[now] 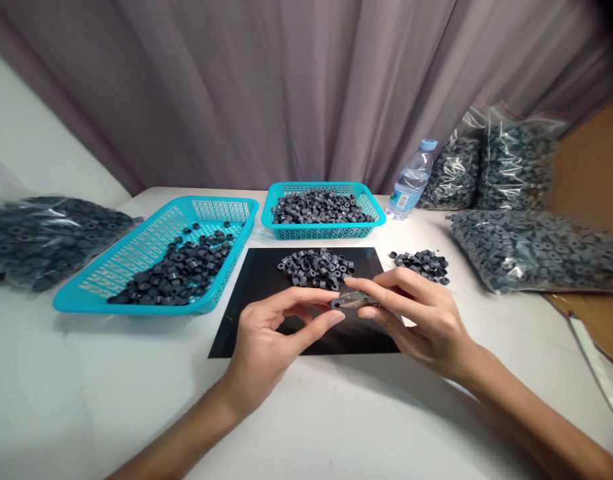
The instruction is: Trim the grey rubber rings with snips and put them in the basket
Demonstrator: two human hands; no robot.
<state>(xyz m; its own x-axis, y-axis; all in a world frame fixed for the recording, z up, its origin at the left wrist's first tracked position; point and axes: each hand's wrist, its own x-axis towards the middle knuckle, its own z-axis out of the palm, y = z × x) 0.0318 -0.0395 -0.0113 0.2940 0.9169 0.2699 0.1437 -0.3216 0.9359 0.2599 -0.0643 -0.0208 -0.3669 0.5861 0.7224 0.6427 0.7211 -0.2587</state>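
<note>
Above a black mat (231,333), my left hand (273,333) pinches a small dark grey part with a hole (337,304) between thumb and forefinger. Opposite it, my right hand (421,317) grips a short, flat tool (355,301), greyish and shiny like a blade, whose exact kind I cannot make out. Its tip meets the small part. Just behind my fingers, a pile of dark grey plastic rings (316,265) lies on the mat. A smaller heap of rings (422,265) sits on the white table beyond my right hand.
Two turquoise baskets hold more grey parts, one at the left (206,307) and one at the back (326,233). A water bottle (411,183) stands back right. Filled plastic bags lie at the left (56,233) and right (541,253). A white-handled knife-like object (593,360) rests far right.
</note>
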